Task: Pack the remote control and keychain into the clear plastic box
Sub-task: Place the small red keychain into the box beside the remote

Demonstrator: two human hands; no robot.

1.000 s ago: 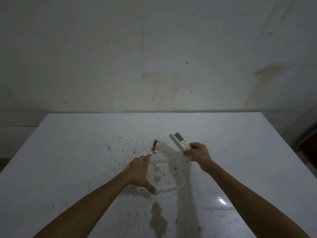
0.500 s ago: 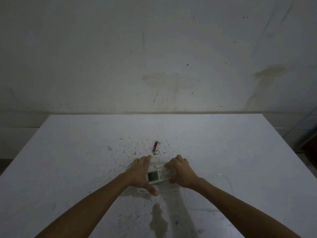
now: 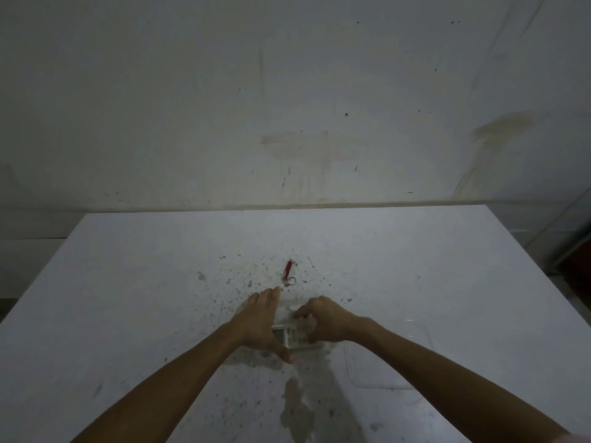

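The white remote control (image 3: 295, 336) lies crosswise inside the clear plastic box (image 3: 289, 303) in the middle of the table. My right hand (image 3: 323, 321) rests on the remote from the right, its fingers curled over the buttons. Spread flat, my left hand (image 3: 260, 321) presses against the box's left wall, thumb along the near side. The red keychain (image 3: 288, 272) with its metal ring lies on the table just beyond the box, apart from both hands.
The clear lid (image 3: 383, 356) lies flat to the right of the box, under my right forearm. The white table (image 3: 128, 298) is speckled with dark spots, and a stain (image 3: 295, 407) marks it near me. A wall stands right behind the table's far edge.
My right hand carried the remote from beyond the box down into it, turning it crosswise. My left hand has stayed on the box's left side.
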